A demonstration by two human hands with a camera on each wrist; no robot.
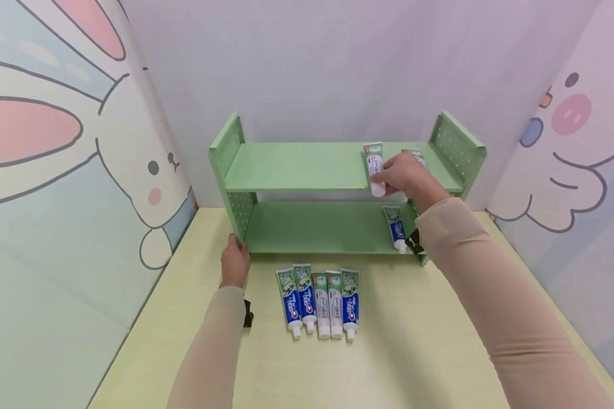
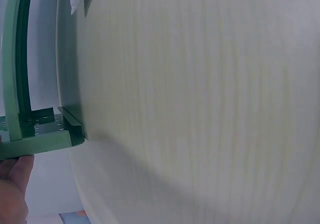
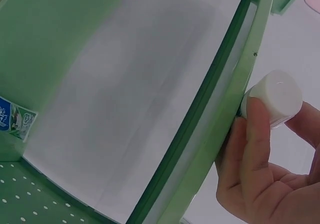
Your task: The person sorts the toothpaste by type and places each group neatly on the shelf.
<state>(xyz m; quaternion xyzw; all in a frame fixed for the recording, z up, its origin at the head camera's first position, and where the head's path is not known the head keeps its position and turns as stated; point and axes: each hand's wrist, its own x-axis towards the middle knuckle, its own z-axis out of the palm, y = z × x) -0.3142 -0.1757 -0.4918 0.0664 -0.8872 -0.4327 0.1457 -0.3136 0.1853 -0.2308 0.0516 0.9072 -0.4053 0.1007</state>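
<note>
In the head view my right hand [image 1: 405, 173] pinches a white-and-green toothpaste tube [image 1: 374, 165] at the front edge of the upper shelf board [image 1: 297, 165]. The tube's white cap [image 3: 282, 96] points outward in the right wrist view, with thumb and fingers on either side. Behind this hand another toothpaste tube [image 1: 415, 153] lies partly hidden on the same board. My left hand [image 1: 235, 262] grips the lower left front corner of the green shelf rack [image 1: 230, 165]. In the left wrist view its fingers [image 2: 21, 171] press the side panel [image 2: 45, 143].
A blue-and-green Crest toothpaste tube [image 1: 396, 227] lies at the right of the lower board [image 1: 312, 227]. Several toothpaste tubes, such as a Crest tube [image 1: 290, 301] and a white one [image 1: 335, 304], lie in a row on the table [image 1: 307, 375] before the rack.
</note>
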